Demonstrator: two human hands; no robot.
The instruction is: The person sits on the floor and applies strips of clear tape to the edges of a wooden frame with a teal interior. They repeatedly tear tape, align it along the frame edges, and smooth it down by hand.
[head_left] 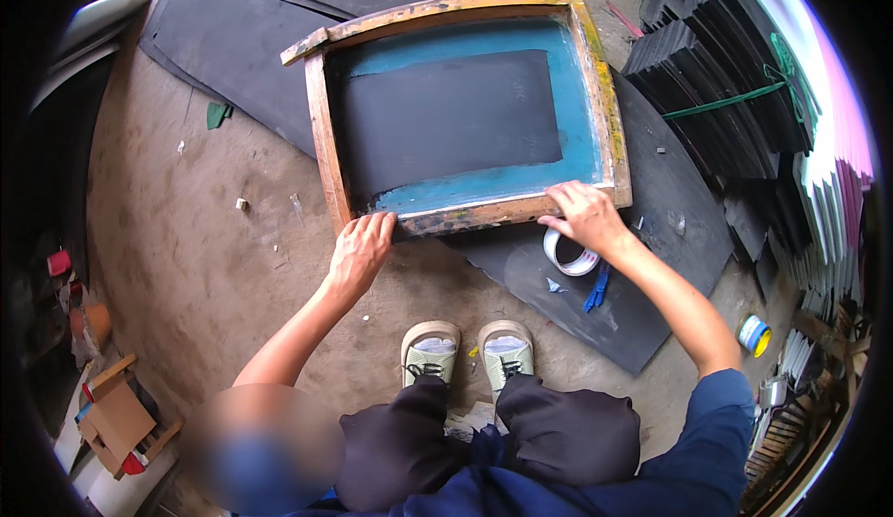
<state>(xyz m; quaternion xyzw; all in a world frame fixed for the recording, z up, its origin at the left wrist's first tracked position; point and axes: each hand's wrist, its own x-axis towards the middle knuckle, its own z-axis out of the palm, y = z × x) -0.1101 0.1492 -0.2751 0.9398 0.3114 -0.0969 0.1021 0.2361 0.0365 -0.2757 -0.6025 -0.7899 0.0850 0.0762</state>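
A wooden screen-printing frame (321, 136), stained with paint, lies in front of me over dark sheets. Its mesh is teal round the margin (581, 99), with a large black rectangle (456, 112) in the middle. The fingers of my left hand (361, 255) are closed over the frame's near left corner. Toward the near right corner, my right hand (588, 218) grips the same near rail. Both thumbs are partly hidden. Just below my right hand, a roll of white tape (569, 258) rests on a black sheet.
Large black sheets (642, 312) lie on the concrete floor (186, 238). Stacked black boards (716, 80), tied with green string (735, 99), stand at the right. A blue-and-yellow can (754, 336) is near my right elbow. Cardboard and wood scraps (121, 415) lie at the lower left.
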